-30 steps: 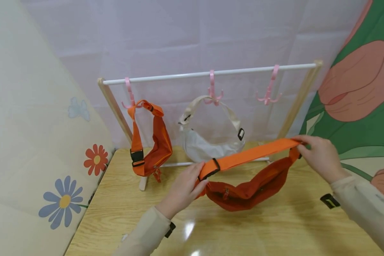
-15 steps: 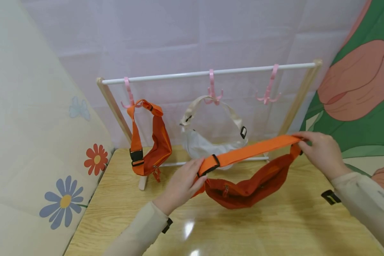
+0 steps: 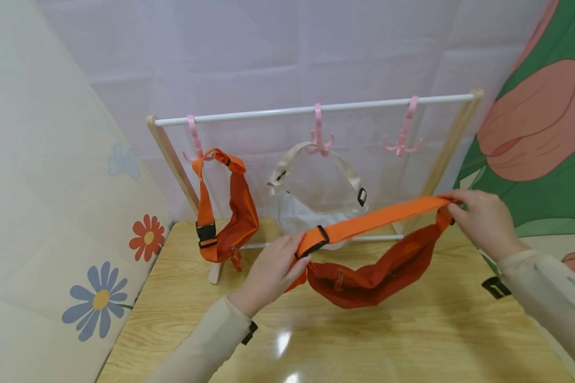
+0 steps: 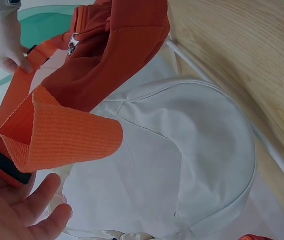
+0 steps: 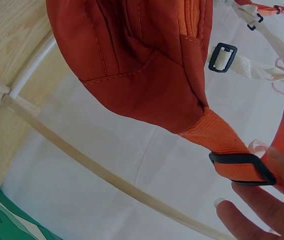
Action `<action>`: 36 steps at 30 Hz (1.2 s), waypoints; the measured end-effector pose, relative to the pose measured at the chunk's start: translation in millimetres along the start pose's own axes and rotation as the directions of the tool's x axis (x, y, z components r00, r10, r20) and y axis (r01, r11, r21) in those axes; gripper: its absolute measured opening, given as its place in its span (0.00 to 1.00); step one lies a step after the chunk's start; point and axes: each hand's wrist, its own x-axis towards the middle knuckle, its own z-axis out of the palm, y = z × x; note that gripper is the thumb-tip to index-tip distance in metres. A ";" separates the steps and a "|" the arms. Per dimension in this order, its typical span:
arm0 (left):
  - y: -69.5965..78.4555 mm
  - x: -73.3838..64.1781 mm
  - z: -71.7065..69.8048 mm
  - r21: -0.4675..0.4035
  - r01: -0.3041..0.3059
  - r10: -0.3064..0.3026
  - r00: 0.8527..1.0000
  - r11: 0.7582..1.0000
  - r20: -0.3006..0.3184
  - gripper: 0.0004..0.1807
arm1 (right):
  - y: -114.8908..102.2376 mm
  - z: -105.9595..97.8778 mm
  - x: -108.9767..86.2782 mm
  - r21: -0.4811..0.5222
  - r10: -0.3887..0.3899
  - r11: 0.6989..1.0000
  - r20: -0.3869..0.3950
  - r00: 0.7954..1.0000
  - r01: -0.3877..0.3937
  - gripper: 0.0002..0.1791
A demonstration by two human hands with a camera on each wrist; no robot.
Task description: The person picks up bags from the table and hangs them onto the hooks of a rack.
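Fingers [image 3: 297, 271] pinch ribbed orange strap [image 3: 378, 219]; crescent pouch [image 3: 371, 290] hangs.

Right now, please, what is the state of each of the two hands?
Left hand: closed, holding one end of the orange strap.
Right hand: closed, holding the same strap near its other end.

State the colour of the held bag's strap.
The strap is orange, clearest in the head view.

The bag [image 3: 376, 279] looks matt cloth, its strap [image 4: 74, 137] ribbed webbing.
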 end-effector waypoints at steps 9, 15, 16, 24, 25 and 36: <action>0.5 5.1 -3.2 -0.028 -0.011 0.011 1.000 1.000 -0.024 0.27 | 1.0 -3.0 6.6 -0.013 -0.026 1.000 -0.037 0.999 0.026 0.11; 0.8 10.7 -11.8 -0.033 -0.015 0.015 1.000 0.999 -0.026 0.27 | 0.0 -7.0 9.9 -0.038 -0.026 0.999 -0.048 0.999 0.024 0.11; 0.7 11.6 -13.1 -0.030 -0.020 0.019 0.999 0.999 -0.027 0.27 | -0.4 -8.0 10.5 -0.043 -0.024 0.999 -0.046 0.999 0.022 0.11; 0.8 15.8 -19.6 -0.033 -0.030 0.030 0.999 0.999 -0.011 0.27 | -3.0 -14.0 14.9 -0.065 -0.010 0.998 -0.024 1.000 0.009 0.11; 0.7 16.1 -19.8 -0.033 -0.029 0.029 1.000 0.999 -0.008 0.27 | -2.9 -14.2 15.3 -0.067 -0.012 0.998 -0.023 1.000 0.010 0.11; 1.8 19.8 -25.2 -0.018 -0.007 0.007 1.000 1.000 0.026 0.28 | -5.3 -18.8 21.2 -0.091 -0.038 0.995 -0.044 0.998 0.034 0.10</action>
